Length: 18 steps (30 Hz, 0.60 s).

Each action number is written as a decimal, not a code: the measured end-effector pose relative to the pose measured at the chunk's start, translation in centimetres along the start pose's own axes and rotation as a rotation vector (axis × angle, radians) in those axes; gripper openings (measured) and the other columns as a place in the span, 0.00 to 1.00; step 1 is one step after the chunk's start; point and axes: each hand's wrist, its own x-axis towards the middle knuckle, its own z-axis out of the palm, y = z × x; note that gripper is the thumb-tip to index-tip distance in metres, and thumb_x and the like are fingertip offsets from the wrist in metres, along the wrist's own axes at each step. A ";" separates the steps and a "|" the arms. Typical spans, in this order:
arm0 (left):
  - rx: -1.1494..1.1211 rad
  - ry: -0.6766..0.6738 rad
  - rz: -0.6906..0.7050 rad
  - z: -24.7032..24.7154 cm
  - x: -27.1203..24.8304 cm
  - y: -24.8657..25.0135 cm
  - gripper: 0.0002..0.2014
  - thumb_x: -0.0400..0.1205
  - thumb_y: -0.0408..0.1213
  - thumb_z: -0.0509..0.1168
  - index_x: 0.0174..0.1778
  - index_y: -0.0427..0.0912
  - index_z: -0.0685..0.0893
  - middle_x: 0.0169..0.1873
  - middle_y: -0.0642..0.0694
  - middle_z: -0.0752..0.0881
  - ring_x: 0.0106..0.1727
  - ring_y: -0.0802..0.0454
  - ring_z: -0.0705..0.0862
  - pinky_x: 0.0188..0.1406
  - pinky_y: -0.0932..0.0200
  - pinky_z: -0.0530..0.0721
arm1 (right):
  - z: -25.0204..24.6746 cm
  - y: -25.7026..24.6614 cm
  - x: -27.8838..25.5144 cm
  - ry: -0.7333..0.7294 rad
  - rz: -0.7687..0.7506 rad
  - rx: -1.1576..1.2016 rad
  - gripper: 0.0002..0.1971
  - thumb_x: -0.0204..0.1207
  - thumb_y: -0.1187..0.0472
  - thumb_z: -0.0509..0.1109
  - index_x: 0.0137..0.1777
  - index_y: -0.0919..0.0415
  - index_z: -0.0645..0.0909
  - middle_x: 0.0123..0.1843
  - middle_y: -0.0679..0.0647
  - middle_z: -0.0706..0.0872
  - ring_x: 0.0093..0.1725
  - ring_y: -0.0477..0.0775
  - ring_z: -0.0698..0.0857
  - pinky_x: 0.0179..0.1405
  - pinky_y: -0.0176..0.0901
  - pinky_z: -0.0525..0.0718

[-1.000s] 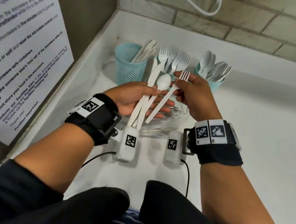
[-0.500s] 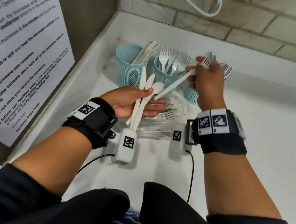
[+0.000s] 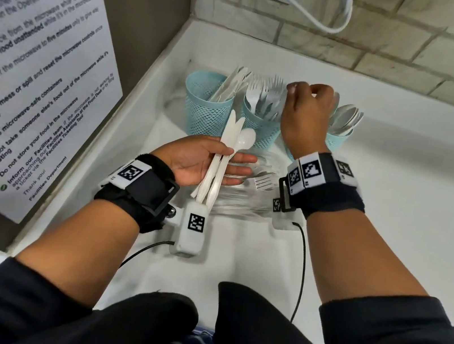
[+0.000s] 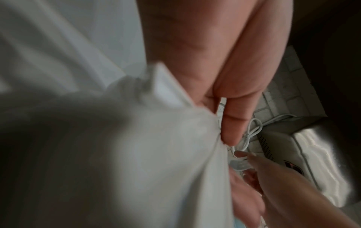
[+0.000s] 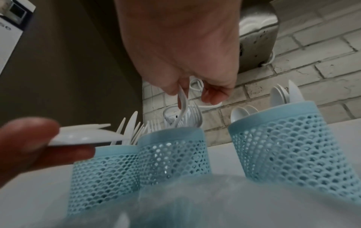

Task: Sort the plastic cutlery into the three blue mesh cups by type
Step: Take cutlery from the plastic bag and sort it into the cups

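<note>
Three pale blue mesh cups, knives (image 3: 207,102), forks (image 3: 260,123) and spoons (image 3: 338,136), stand in a row on the smooth white desk (image 3: 389,227). The right hand (image 3: 308,110), half a second ago still carrying its fork (image 5: 182,106) across, now pinches it into the middle cup. The left hand (image 3: 206,162) lies open, thumb pinning two flat knives (image 3: 229,142) and a glossy spoon (image 3: 244,140).
</note>
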 end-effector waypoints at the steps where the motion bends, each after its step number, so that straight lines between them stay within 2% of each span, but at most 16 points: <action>1: 0.002 -0.007 0.003 0.0 -0.1 0.1 0.14 0.85 0.27 0.49 0.59 0.34 0.78 0.44 0.43 0.91 0.42 0.49 0.91 0.42 0.54 0.90 | -0.2 0.0 0.0 -0.029 0.013 -0.028 0.19 0.85 0.54 0.53 0.70 0.58 0.75 0.71 0.65 0.69 0.73 0.63 0.64 0.67 0.43 0.57; 3: 0.017 -0.013 0.018 0.1 -0.1 0.2 0.14 0.85 0.27 0.49 0.58 0.34 0.79 0.45 0.44 0.91 0.42 0.49 0.91 0.42 0.54 0.90 | -0.7 -0.2 0.0 -0.036 0.037 0.010 0.20 0.83 0.52 0.57 0.73 0.57 0.72 0.73 0.65 0.66 0.74 0.64 0.63 0.72 0.48 0.58; 4: 0.025 -0.012 0.025 0.1 -0.1 0.2 0.14 0.85 0.27 0.49 0.57 0.34 0.79 0.45 0.44 0.91 0.42 0.50 0.91 0.42 0.54 0.90 | -0.9 -0.3 -0.1 0.009 0.029 0.052 0.21 0.81 0.53 0.60 0.73 0.58 0.72 0.72 0.65 0.67 0.72 0.64 0.65 0.72 0.49 0.60; 6: 0.029 -0.014 0.032 0.3 -0.1 0.2 0.14 0.86 0.28 0.49 0.56 0.35 0.80 0.44 0.45 0.91 0.42 0.51 0.91 0.40 0.55 0.90 | -1.7 -0.7 -0.6 0.144 -0.008 0.187 0.18 0.79 0.56 0.64 0.67 0.61 0.77 0.65 0.64 0.73 0.63 0.61 0.75 0.65 0.46 0.70; 8: 0.027 -0.022 0.041 0.3 -0.2 0.2 0.14 0.86 0.29 0.49 0.56 0.35 0.80 0.44 0.45 0.91 0.42 0.52 0.91 0.40 0.56 0.90 | -2.4 -1.1 -1.1 0.147 -0.022 0.289 0.12 0.78 0.60 0.64 0.58 0.63 0.81 0.55 0.60 0.81 0.49 0.54 0.80 0.52 0.41 0.76; 10: 0.022 -0.033 0.054 0.3 -0.3 0.3 0.15 0.86 0.30 0.48 0.57 0.35 0.80 0.46 0.45 0.91 0.43 0.52 0.91 0.43 0.55 0.89 | -2.8 -1.3 -1.5 0.036 -0.022 0.265 0.10 0.78 0.60 0.64 0.50 0.64 0.85 0.40 0.54 0.84 0.38 0.50 0.78 0.40 0.37 0.72; 11: 0.014 -0.035 0.064 0.3 -0.4 0.3 0.15 0.86 0.31 0.48 0.58 0.35 0.80 0.47 0.45 0.91 0.44 0.52 0.91 0.45 0.55 0.88 | -2.9 -1.5 -1.6 -0.020 -0.023 0.252 0.10 0.78 0.59 0.65 0.48 0.65 0.86 0.37 0.55 0.85 0.36 0.49 0.78 0.37 0.36 0.70; 14: -0.013 -0.034 0.093 0.3 -0.5 0.6 0.15 0.86 0.32 0.48 0.59 0.36 0.79 0.47 0.44 0.91 0.45 0.50 0.91 0.46 0.53 0.88 | -2.9 -1.5 -2.1 -0.177 -0.005 0.256 0.14 0.77 0.56 0.68 0.43 0.68 0.86 0.37 0.61 0.87 0.34 0.50 0.78 0.31 0.37 0.70; 15: -0.016 -0.036 0.096 0.3 -0.5 0.6 0.15 0.86 0.32 0.48 0.59 0.36 0.79 0.47 0.44 0.91 0.45 0.50 0.91 0.46 0.53 0.88 | -2.8 -1.4 -2.3 -0.239 0.011 0.264 0.16 0.77 0.55 0.68 0.42 0.70 0.86 0.36 0.62 0.86 0.32 0.49 0.77 0.28 0.33 0.70; 16: -0.014 -0.039 0.097 0.5 -0.5 0.6 0.15 0.86 0.32 0.48 0.59 0.36 0.78 0.47 0.44 0.91 0.45 0.51 0.91 0.46 0.54 0.88 | -2.9 -1.3 -2.6 -0.306 0.029 0.282 0.17 0.78 0.55 0.68 0.42 0.71 0.85 0.33 0.62 0.84 0.29 0.46 0.76 0.24 0.28 0.67; 18: -0.005 -0.041 0.090 0.8 -0.4 0.5 0.15 0.87 0.32 0.48 0.58 0.37 0.79 0.45 0.44 0.91 0.44 0.51 0.91 0.45 0.54 0.88 | -2.9 -1.2 -3.1 -0.425 0.085 0.375 0.14 0.79 0.55 0.67 0.43 0.67 0.85 0.30 0.52 0.81 0.24 0.37 0.76 0.21 0.21 0.67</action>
